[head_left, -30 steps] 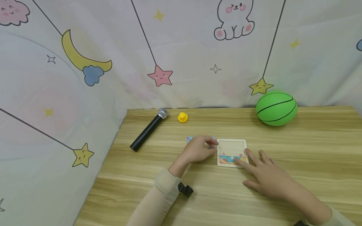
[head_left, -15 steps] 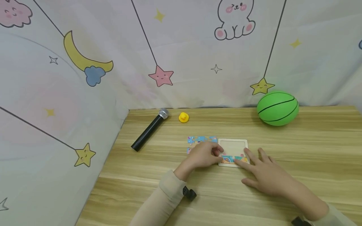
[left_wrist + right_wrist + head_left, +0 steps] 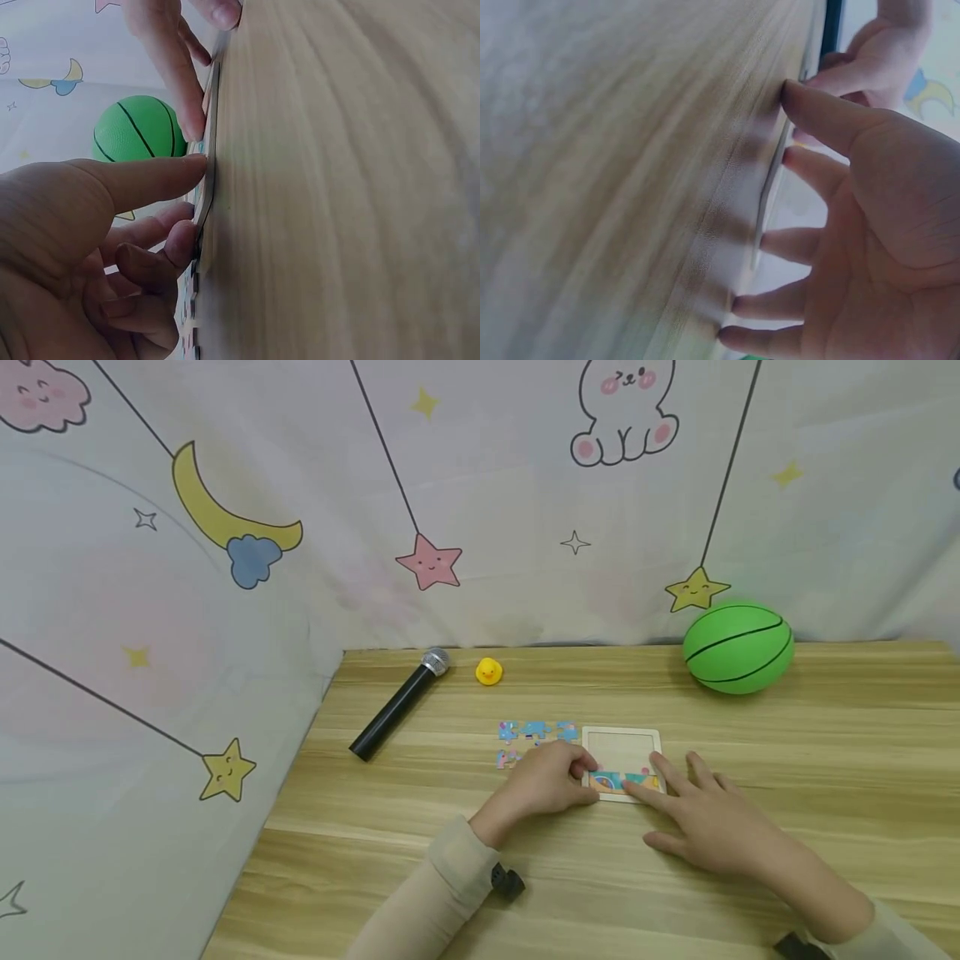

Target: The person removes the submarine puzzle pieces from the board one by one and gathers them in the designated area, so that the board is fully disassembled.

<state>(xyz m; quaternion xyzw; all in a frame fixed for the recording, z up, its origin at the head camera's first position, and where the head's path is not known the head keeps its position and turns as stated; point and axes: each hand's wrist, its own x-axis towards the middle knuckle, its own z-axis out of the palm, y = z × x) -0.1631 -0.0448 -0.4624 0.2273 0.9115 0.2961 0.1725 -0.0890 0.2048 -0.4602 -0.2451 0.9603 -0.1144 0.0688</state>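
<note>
A small square wooden puzzle tray (image 3: 621, 730) lies flat on the table, with joined colourful jigsaw pieces (image 3: 606, 782) along its near side. At the tray's left edge my left hand (image 3: 538, 783) pinches the rim, thumb near the lower-left corner and index finger bent farther up; the left wrist view shows that thumb on the tray edge (image 3: 213, 127). My right hand (image 3: 708, 827) has its fingers spread. One fingertip presses the pieces at the near side, another touches the right rim. Several loose jigsaw pieces (image 3: 534, 729) lie left of the tray, partly hidden by my left hand.
A black microphone (image 3: 393, 710) lies at the table's back left, beside a yellow toy duck (image 3: 489, 672). At the back right sits a green ball (image 3: 738, 648). A printed cloth (image 3: 510, 593) hangs behind the wooden table (image 3: 840, 752).
My left hand has moved from beside the tray towards its lower-left corner, uncovering more loose pieces. The right hand stays in place on the tray.
</note>
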